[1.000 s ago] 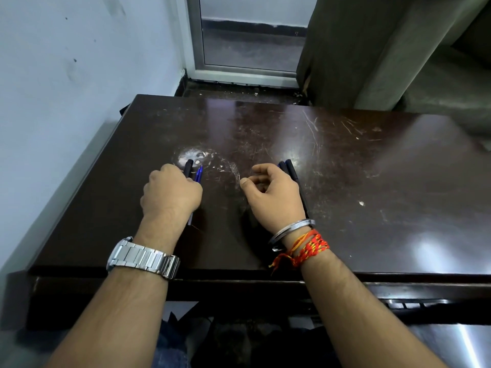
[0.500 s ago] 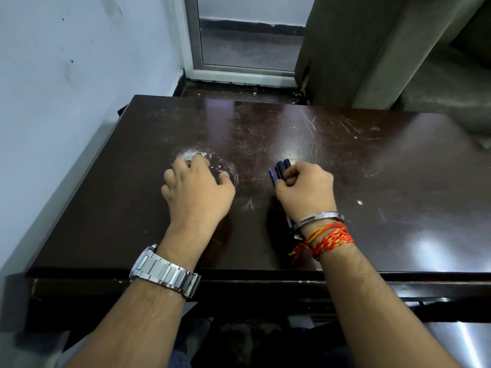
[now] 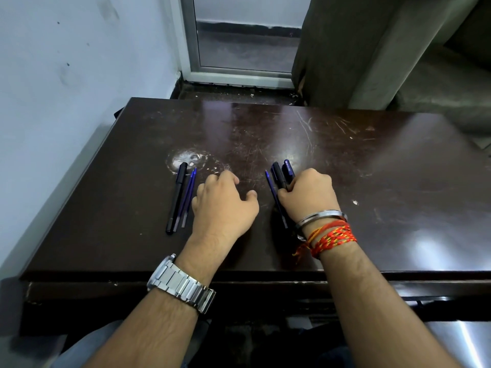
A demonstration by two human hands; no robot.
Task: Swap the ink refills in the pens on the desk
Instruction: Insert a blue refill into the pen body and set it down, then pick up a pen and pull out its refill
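Dark brown scratched glossy tabletop (image 3: 372,168) sits vs. a pale blue wall, w/ a door frame beyond. Two clusters lie on it, both w/ long axes running roughly away from the person, slightly tilted. Left cluster: a black pen barrel (image 3: 176,197) w/ two slim blue ink refills (image 3: 188,199) just beside it on its right, all flat on the wood. Left hand (image 3: 224,208) rests just right of those refills, apart from them, fingers loosely curled, grip empty, fingertips on the wood. Right cluster: a thin blue refill (image 3: 275,197) lying free, then a black pen body (image 3: 279,175) and a dark blue pen cap or barrel piece (image 3: 289,168) poking out past the knuckles. Right hand (image 3: 309,195) is curled down onto these two, grip closed around them or pinning them; can't tell which, since the fingers hide the contact. Judgement: swap is mid-way, parts apart. Left refills are nearest the left hand, a short sideways reach to its left; they lie parallel to the barrel, so feeding one in needs little turning.
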